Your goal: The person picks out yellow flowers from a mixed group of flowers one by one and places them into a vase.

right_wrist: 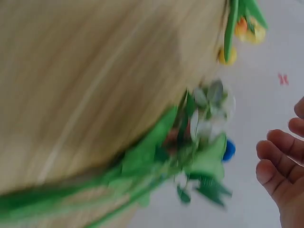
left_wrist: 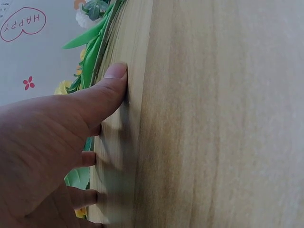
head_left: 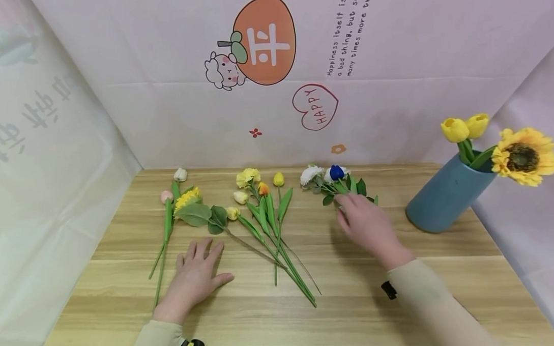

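Green stems blurry in right-wrist view

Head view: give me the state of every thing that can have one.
Vase: standing, holding yellow tulips and a sunflower.
Loose sunflower: lying on the table.
Pink tulip: lying.
White tulip: lying.
Middle bunch: lying, stems crossed.
White flowers: lying.
Blue flower: lying.
Left hand: fingers spread.
Right hand: near the blue flower, fingers slightly bent.

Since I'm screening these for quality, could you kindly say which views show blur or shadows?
Right wrist: green stems smeared, perhaps by motion; head: vase fairly crisp, soft shadows on the table; left wrist: similar shadows on it, left of centre.
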The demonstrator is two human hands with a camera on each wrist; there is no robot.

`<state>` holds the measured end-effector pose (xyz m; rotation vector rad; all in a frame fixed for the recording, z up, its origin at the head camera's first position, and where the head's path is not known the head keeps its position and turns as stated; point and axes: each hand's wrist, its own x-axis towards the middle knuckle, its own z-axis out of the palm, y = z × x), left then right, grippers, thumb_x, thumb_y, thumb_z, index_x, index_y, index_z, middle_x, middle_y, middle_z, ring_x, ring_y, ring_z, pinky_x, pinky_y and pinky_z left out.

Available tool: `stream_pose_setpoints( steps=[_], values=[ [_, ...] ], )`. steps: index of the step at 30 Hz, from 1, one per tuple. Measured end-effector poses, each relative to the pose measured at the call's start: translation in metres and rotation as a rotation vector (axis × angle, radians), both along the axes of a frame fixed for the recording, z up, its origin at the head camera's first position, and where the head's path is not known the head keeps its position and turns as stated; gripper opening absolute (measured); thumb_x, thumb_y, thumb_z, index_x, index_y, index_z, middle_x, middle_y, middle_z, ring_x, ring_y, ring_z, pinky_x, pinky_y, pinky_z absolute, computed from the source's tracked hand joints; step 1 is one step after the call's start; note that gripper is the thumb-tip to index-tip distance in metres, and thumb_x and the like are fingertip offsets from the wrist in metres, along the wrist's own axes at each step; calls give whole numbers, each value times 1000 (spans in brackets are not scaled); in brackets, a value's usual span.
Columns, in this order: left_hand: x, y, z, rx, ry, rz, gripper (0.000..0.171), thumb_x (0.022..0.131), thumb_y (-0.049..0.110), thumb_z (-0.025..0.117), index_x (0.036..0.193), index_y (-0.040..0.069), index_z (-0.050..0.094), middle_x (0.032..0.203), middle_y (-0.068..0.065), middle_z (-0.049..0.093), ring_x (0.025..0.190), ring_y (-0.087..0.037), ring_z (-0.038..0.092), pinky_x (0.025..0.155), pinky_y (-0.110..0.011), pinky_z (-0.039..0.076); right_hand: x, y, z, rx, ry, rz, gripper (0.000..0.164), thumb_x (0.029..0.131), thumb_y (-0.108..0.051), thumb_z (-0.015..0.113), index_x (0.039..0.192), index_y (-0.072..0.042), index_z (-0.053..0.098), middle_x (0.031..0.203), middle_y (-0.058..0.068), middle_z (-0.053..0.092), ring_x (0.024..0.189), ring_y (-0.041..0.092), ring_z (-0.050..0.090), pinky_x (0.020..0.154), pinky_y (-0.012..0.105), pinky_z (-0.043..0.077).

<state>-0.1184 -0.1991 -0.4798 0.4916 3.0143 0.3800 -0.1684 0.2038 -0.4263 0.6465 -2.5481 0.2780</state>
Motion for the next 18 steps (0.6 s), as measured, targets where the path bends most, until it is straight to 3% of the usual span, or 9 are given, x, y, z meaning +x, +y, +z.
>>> stream_pose_setpoints(
  steps=[8,14,18],
  values=[
    [0,-1,-2,0,-1,5,79,83,57,67,145,15,42,148,-22,32,132,-54,23,95,-79,22,0,-38,-19,79,-30,149,30,87,-14,68,115,-6,61,89,6,58,71,21,56,54,35,52],
    [1,0,1,-2,-11,4,78,84,56,67,145,15,42,148,-22,33,132,-54,23,96,-79,22,4,-56,-28,147,-138,168,30,90,-19,67,119,-10,60,88,3,53,72,18,51,56,33,48],
    [1,1,2,-5,-6,5,78,84,55,67,145,15,42,148,-22,33,132,-54,23,95,-79,23,4,-65,-32,167,-208,189,37,93,-23,65,127,-12,58,90,3,53,77,19,51,64,35,49]
  ],
)
